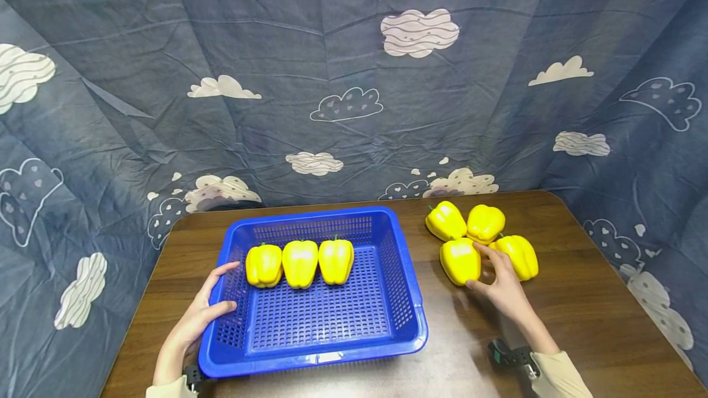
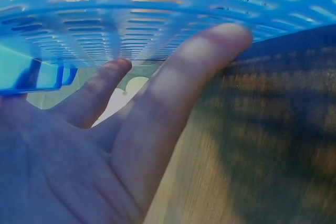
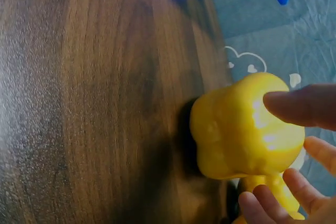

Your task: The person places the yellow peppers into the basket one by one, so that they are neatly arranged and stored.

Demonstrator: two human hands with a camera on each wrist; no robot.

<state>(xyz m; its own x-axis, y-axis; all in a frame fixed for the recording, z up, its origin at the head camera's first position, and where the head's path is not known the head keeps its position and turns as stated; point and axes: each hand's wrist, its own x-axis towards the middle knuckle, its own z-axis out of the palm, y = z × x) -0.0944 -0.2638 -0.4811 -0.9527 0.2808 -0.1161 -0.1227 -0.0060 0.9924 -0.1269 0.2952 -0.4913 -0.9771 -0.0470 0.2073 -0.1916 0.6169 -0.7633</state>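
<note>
A blue perforated plastic basket (image 1: pixel 416 324) stands on the left part of the table. My left hand (image 1: pixel 195 318) holds its left side, thumb and forefinger over the rim; the left wrist view shows thumb and fingers (image 2: pixel 173 93) against the slotted wall. Three yellow bell peppers (image 1: pixel 300 264) lie in a row in the basket's rear left part. Right of the basket, my right hand (image 1: pixel 503 284) reaches around the right side of a yellow bell pepper (image 1: pixel 459 261), thumb and forefinger at its edge. In the right wrist view the thumb overlaps this pepper (image 3: pixel 236 129), the other fingers spread.
Behind the pepper at my right hand are two more, a left one (image 1: pixel 445 221) and a right one (image 1: pixel 485 223). Another pepper (image 1: pixel 519 257) lies right of that hand, partly behind it. A dark blue cloud-print curtain (image 1: pixel 354 140) hangs behind the brown wooden table (image 1: pixel 597 300).
</note>
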